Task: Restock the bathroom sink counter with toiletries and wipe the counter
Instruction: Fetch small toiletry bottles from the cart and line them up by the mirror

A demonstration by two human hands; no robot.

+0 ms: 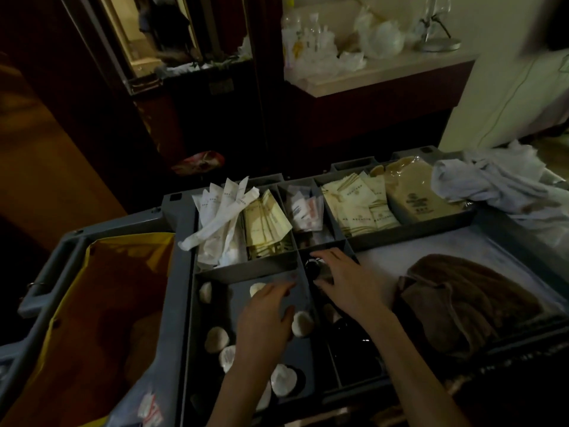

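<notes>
The right hand [345, 285] reaches into a thin slot of the gray tray [184, 303]. Its finger and thumb sit on each side of the round top of a dark bottle [311, 268]. I cannot tell if they squeeze it. The slot is tight, with walls close on both sides of the hand.

A gray wall [334, 374] runs between the two hands. At 9 o'clock from it, the left hand [264, 315] hovers flat and loose over a bigger box and holds nothing. Round white lumps [217, 339] lie spread out in this box, with bare floor between them.

At 12 o'clock from the hands, long white packets [221, 211] poke up over the tray edge. Cream packets [360, 204] stand packed in the boxes at 1 o'clock.

At 3 o'clock a brown towel [462, 303] lies on a white sheet [385, 254]. A bare strip of sheet shows between towel and tray.

At 9 o'clock a yellow bag [107, 288] hangs open.

Far off at 1 o'clock, the desk [385, 75] has a pale front edge and is full of plastic bags and bottles.
</notes>
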